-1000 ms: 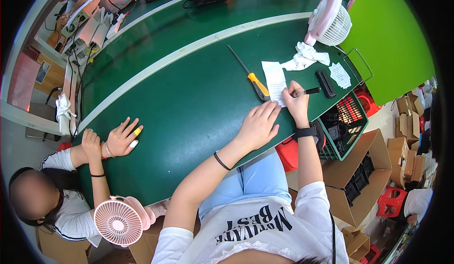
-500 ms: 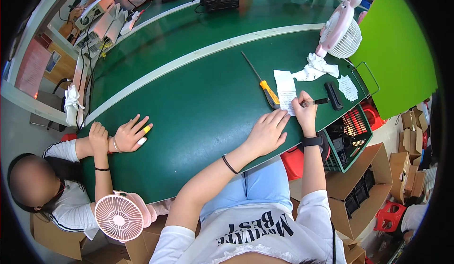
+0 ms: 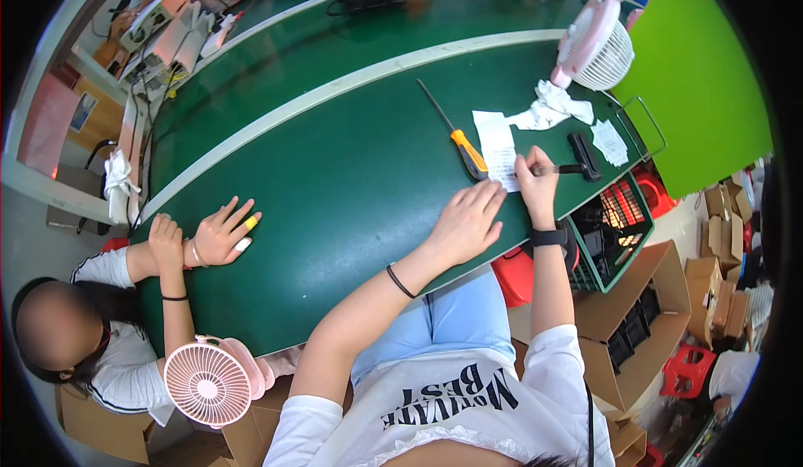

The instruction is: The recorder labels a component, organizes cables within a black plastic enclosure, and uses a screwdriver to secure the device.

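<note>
My right hand [image 3: 538, 184] is closed around a dark pen [image 3: 562, 168], its front end at the right edge of a white paper strip [image 3: 496, 132] with lines of writing. The pen tip itself is hard to make out. My left hand [image 3: 465, 223] lies flat, fingers stretched out, with the fingertips at the strip's lower end. Left of the paper rests a screwdriver [image 3: 468, 154] with an orange and black handle. A small black oblong object [image 3: 585, 157] lies beyond the pen's rear end.
Crumpled white cloth or tissue [image 3: 552, 106], paper slips [image 3: 610, 142] and a pink fan [image 3: 595, 45] occupy the right side of the green table [image 3: 335, 166]. Another person's hands [image 3: 222, 234] rest at left, near a second fan [image 3: 207, 385]. A green basket [image 3: 615, 245] stands below the right edge.
The view has shifted slightly, so the tabletop things appear a bit higher and further left. My right hand keeps hold of the pen at the paper; my left hand stays flat.
</note>
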A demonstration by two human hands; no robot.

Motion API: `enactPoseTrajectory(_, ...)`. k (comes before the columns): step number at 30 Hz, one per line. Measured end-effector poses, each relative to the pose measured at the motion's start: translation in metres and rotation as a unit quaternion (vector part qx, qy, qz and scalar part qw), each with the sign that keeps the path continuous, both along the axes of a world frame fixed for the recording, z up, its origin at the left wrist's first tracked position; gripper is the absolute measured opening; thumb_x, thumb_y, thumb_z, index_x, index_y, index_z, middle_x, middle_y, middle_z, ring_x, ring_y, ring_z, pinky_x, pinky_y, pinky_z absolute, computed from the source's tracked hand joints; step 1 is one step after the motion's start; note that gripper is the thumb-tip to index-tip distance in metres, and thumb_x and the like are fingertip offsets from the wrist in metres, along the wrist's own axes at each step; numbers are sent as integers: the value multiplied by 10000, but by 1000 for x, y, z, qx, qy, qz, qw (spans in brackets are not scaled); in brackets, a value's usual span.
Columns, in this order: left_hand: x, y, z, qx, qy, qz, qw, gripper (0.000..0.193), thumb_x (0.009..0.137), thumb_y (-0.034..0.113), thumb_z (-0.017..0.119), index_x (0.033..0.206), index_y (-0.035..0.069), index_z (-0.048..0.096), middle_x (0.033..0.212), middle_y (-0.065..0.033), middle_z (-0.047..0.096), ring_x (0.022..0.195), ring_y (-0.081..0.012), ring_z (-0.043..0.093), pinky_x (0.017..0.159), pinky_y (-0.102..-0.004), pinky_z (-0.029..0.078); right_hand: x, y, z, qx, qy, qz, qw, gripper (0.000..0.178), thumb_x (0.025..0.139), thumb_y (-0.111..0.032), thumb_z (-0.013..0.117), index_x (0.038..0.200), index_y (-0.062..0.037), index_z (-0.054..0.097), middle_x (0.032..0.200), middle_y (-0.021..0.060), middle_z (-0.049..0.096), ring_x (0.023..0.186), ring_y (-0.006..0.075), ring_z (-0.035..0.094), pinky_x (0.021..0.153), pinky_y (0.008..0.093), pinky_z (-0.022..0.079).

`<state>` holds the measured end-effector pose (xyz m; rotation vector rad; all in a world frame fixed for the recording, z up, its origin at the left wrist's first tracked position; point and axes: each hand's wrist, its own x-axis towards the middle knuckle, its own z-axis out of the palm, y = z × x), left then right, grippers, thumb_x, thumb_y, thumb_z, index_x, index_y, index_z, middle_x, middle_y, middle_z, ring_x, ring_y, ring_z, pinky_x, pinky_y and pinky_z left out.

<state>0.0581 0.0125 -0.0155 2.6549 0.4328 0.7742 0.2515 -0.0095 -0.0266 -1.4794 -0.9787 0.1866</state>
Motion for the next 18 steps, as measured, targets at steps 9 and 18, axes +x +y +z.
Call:
enactPoseTrajectory(9, 2, -3, -2, -2, 10, -5, 1000, 546, 895, 256, 630, 1362, -1, 515, 1390, -159, 504, 1314, -301, 480, 1077, -422, 399, -1, -7, 4, -51, -88, -28, 994, 281, 820, -34, 657, 655, -8, 431, 552, 29, 412, 516, 93, 371, 478, 298, 322)
enactPoseTrajectory(18, 1, -2, -1, -8, 10, -6, 1000, 530, 887, 246, 638, 1343, 1, 528, 1380, -157, 505, 1314, -299, 480, 1074, -423, 399, -1, -6, 4, -52, -86, -18, 995, 255, 788, -15, 649, 667, 4, 425, 549, 53, 398, 516, 97, 376, 482, 298, 337)
